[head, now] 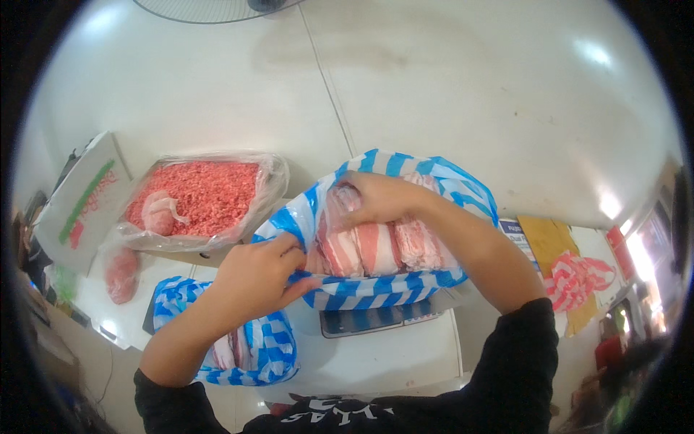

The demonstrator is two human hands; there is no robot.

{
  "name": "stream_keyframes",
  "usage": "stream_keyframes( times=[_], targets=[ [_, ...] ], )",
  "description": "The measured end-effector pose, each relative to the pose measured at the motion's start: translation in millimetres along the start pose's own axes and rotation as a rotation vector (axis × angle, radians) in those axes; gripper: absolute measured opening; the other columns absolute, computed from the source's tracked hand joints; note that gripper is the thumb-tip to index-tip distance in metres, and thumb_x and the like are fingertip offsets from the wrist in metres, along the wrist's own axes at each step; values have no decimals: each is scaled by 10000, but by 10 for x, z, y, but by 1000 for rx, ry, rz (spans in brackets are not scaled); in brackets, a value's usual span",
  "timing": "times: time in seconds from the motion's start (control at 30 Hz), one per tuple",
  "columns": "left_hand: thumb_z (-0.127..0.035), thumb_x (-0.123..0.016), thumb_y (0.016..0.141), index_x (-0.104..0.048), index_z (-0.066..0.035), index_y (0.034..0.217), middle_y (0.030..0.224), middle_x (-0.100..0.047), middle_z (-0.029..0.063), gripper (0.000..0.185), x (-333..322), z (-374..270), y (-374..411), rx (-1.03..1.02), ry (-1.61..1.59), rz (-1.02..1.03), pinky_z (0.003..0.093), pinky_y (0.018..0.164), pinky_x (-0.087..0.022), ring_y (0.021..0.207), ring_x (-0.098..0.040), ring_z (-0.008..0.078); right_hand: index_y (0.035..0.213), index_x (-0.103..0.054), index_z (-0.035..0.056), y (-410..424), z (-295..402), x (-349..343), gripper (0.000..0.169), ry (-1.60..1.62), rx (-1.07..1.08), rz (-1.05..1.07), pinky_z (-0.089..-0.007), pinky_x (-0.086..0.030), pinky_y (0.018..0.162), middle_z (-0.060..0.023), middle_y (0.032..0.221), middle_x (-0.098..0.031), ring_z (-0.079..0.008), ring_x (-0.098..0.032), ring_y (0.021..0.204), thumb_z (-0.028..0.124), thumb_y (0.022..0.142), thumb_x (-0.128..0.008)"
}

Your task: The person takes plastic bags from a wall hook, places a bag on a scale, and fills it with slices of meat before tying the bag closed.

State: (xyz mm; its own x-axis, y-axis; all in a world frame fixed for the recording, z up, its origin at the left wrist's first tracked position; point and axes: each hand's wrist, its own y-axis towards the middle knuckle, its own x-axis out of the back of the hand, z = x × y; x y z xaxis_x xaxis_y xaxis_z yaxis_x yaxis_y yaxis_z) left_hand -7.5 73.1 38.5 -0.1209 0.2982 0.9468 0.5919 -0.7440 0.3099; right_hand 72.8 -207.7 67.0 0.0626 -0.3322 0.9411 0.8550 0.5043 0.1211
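A large blue-and-white striped plastic bag (pixel 374 293) lies wide open in front of me, filled with clear packs of sliced streaky meat (pixel 379 252). My left hand (pixel 265 274) pinches the bag's left rim between thumb and fingers. Inside the bag, my right hand (pixel 368 198) curls around a clear-wrapped meat pack (pixel 344 202) at the upper left. Beneath the bag, part of a scale (pixel 368 321) with a dark panel shows. A smaller striped bag (pixel 276 347), also holding sliced meat (pixel 232 350), sits below my left forearm, which hides part of it.
At the left stands a plastic-lined box (pixel 217 241) of ground meat (pixel 200 190), with a tied bag of meat (pixel 159 212) on top. Another bagged portion (pixel 121 275) lies beside it. A red-and-white striped bag (pixel 577 279) rests on cardboard (pixel 547 230) at the right. A fan guard (pixel 217 13) shows above.
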Motion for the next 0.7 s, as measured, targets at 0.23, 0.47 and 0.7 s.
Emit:
stream_keyframes(
  times=[0.23, 0.47, 0.7],
  targets=[
    [-271, -873, 723, -593, -65, 1082, 1029, -597, 101, 500, -146, -378, 299, -90, -99, -224, 437, 730, -538, 896, -666, 302, 1137, -644, 5, -100, -25, 45, 611, 74, 45, -193, -462, -526, 911, -222, 1164, -682, -424, -652, 1076, 432, 740, -830],
    [-432, -939, 615, -490, -9, 1367, 1291, -551, 195, 973, -361, -141, 308, 139, -210, -276, 507, 1016, -432, 1194, -534, 417, 958, -671, 96, -1242, 437, 53, 288, -395, 428, -414, -388, -550, 710, -93, 880, -628, -282, -650, 847, 240, 770, -834],
    [-399, -903, 666, -571, -55, 1294, 1279, -554, 164, 789, -145, -361, 415, -51, -52, -179, 498, 992, -438, 1227, -534, 384, 908, -655, 104, -1600, 623, -135, 285, -373, 615, -672, -295, -522, 631, -23, 893, -622, -196, -614, 750, 208, 743, -864]
  ],
)
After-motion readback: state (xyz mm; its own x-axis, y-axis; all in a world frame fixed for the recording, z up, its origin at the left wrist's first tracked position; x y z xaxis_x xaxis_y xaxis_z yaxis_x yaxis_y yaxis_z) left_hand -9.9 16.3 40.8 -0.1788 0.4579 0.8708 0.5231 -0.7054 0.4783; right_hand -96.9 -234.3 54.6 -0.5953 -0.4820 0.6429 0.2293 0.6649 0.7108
